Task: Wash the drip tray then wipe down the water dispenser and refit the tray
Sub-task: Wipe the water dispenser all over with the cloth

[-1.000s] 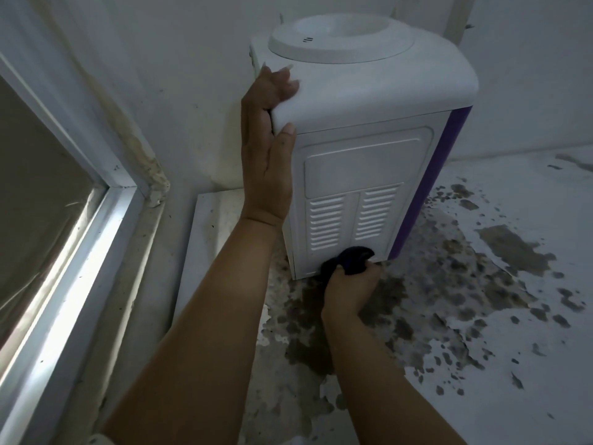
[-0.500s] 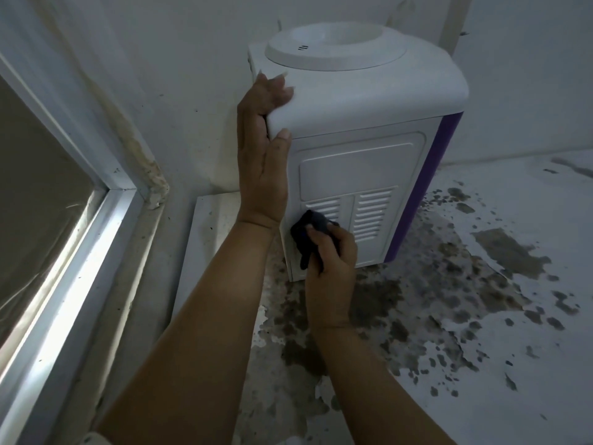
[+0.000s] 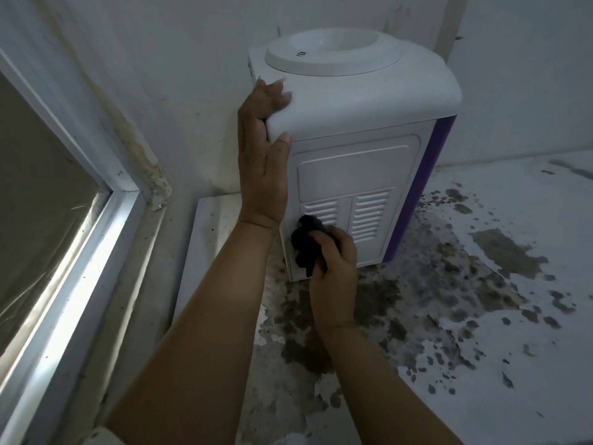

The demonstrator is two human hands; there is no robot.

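A white water dispenser (image 3: 359, 101) with a purple side strip stands on the surface, its vented back panel turned toward me. My left hand (image 3: 263, 149) grips its upper left corner, fingers over the top edge and thumb on the panel. My right hand (image 3: 333, 268) holds a bunched dark cloth (image 3: 306, 242) against the lower left of the panel, beside the vent slots. The drip tray is not in view.
The dispenser stands in a corner, with white walls behind and to the left. A window with a white frame (image 3: 80, 252) is at my left. The white surface (image 3: 481, 316) around the dispenser has dark patches of peeled paint.
My right hand with the cloth moved from the bottom edge of the panel up and left to the lower vents. My left hand kept its grip on the corner.
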